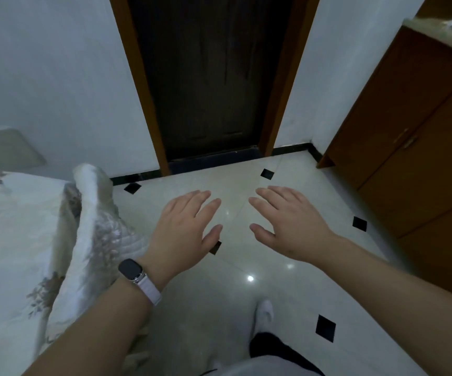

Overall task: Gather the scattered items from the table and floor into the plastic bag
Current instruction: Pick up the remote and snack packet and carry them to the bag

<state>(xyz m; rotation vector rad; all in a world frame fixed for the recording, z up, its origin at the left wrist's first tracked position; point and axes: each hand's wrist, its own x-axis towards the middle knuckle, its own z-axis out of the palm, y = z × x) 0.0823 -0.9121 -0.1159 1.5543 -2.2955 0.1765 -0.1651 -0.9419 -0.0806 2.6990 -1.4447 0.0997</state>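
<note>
My left hand (184, 229) and my right hand (287, 221) are held out side by side, palms down, above the shiny tiled floor (246, 294). The fingers of both are straight and slightly spread, and neither hand holds anything. A dark watch (131, 270) on a pale strap sits on my left wrist. No plastic bag, table or scattered items show in the head view.
A bed with a pale flowered quilt (29, 240) fills the left side. A dark wooden door (208, 77) stands straight ahead. A brown cabinet (415, 137) lines the right wall. My foot in a white sock (264, 313) is on the floor below.
</note>
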